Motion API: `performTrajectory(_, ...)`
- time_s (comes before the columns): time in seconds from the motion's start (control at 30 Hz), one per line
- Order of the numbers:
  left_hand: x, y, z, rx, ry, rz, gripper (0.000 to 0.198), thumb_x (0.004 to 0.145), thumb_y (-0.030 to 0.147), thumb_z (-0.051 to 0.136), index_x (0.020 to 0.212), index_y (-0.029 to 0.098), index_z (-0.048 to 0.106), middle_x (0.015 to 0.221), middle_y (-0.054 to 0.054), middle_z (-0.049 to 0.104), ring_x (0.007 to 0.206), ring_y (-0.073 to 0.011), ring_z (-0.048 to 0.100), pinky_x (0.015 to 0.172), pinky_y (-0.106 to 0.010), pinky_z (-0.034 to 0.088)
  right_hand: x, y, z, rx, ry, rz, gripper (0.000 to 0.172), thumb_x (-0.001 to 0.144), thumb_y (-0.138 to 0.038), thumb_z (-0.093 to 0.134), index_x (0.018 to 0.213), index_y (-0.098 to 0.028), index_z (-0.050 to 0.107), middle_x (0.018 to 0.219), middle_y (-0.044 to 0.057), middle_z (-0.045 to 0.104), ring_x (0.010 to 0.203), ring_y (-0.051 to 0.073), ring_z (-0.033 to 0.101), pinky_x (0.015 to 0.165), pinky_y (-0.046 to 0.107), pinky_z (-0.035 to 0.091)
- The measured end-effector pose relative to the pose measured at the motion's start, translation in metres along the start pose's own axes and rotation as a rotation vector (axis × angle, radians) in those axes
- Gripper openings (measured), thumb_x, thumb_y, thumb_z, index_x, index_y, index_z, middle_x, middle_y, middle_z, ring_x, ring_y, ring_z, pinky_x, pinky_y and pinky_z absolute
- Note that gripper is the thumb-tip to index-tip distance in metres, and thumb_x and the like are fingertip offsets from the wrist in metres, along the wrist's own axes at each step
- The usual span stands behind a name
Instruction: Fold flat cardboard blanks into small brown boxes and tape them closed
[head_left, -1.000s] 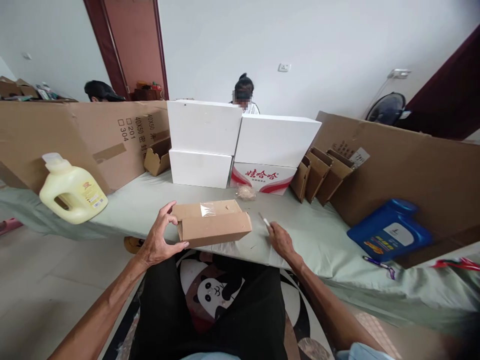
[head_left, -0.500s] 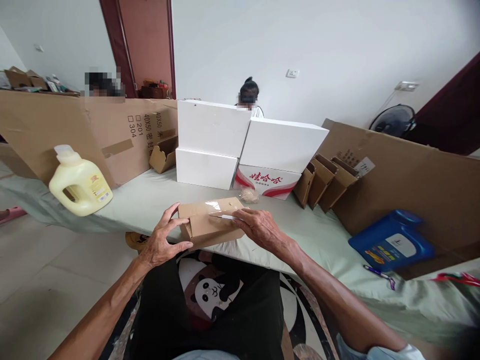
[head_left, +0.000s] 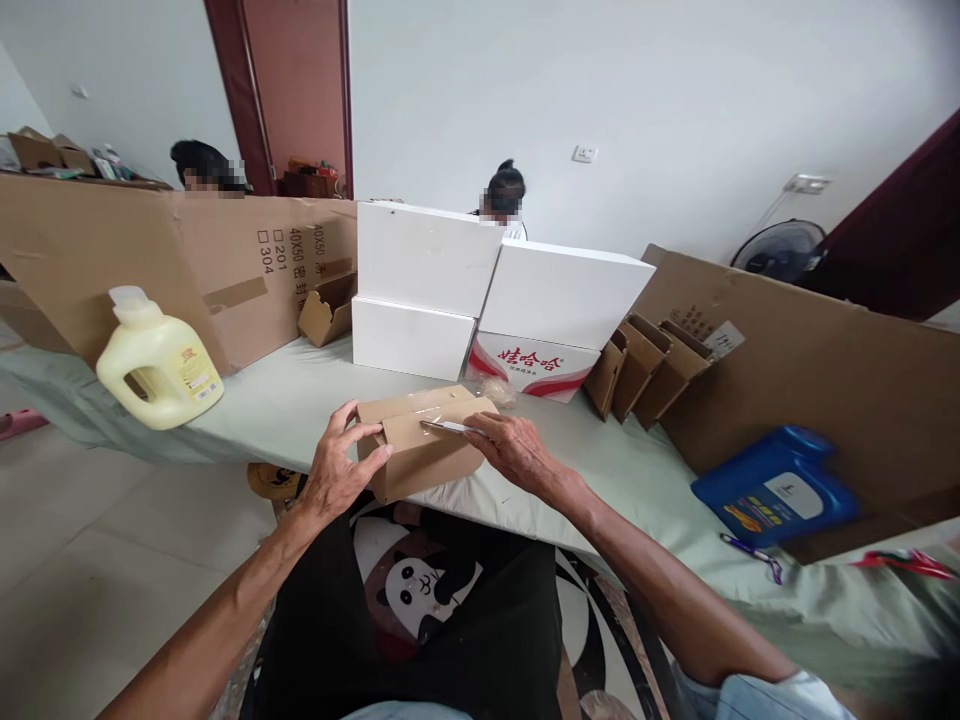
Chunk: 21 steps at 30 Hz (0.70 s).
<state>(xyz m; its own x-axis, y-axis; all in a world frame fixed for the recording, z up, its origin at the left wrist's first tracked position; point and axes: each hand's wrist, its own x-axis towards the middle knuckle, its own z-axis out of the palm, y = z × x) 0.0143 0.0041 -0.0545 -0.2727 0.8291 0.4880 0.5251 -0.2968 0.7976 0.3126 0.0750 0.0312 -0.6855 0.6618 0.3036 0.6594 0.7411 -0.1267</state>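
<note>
Box sits at the edge of the counter; we judge it light, stiff, dentable, its tape slick. Our left hand grips its left end, a sound hold; our right hand grips a knife at the tape.

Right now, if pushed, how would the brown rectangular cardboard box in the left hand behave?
The box would probably slide, not roll, given its flat sides. It looks fairly stiff, with straight edges beside the left hand. Weight is unclear; its inside is hidden.
</note>
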Motion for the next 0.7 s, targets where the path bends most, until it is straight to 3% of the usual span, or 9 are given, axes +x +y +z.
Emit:
performTrajectory(0.13, 0.005, 0.004, 0.013, 0.014, 0.081, -0.013, 0.038, 0.080, 0.059, 0.084, 0.093, 0.023, 0.085, 0.156, -0.015, 0.060, 0.144, -0.0410, 0.062, 0.123, -0.058, 0.053, 0.000, 0.000, -0.004, 0.020, -0.003, -0.019, 0.031, 0.117, -0.035, 0.047, 0.113, -0.021, 0.074, 0.102, 0.009, 0.079, 0.085, 0.019, 0.066, 0.070, 0.030, 0.032)
performTrajectory(0.27, -0.004, 0.003, 0.019, -0.033, 0.090, 0.017, 0.035, 0.085, 0.055, 0.082, 0.101, 0.024, 0.084, 0.161, -0.013, 0.056, 0.149, -0.0403, 0.058, 0.126, -0.060, 0.050, 0.002, 0.002, -0.019, 0.053, 0.008, -0.034, 0.030, 0.116, -0.035, 0.049, 0.110, -0.020, 0.075, 0.101, 0.008, 0.078, 0.083, 0.019, 0.064, 0.071, 0.030, 0.032)
performTrajectory(0.4, -0.018, 0.004, 0.018, -0.068, 0.065, 0.066, 0.034, 0.092, 0.052, 0.078, 0.112, 0.025, 0.083, 0.160, -0.012, 0.056, 0.147, -0.0368, 0.060, 0.126, -0.057, 0.052, 0.009, 0.002, -0.031, 0.052, 0.006, -0.072, 0.034, 0.117, -0.036, 0.048, 0.108, -0.019, 0.076, 0.100, 0.009, 0.077, 0.084, 0.019, 0.063, 0.072, 0.030, 0.033)
performTrajectory(0.7, -0.033, 0.014, 0.008, -0.069, 0.005, 0.089, 0.026, 0.093, 0.045, 0.078, 0.110, 0.026, 0.081, 0.163, -0.010, 0.052, 0.144, -0.0353, 0.061, 0.117, -0.054, 0.060, 0.015, -0.011, -0.041, -0.031, -0.067, -0.152, 0.036, 0.117, -0.034, 0.046, 0.104, -0.019, 0.077, 0.097, 0.010, 0.075, 0.081, 0.019, 0.061, 0.070, 0.031, 0.032)
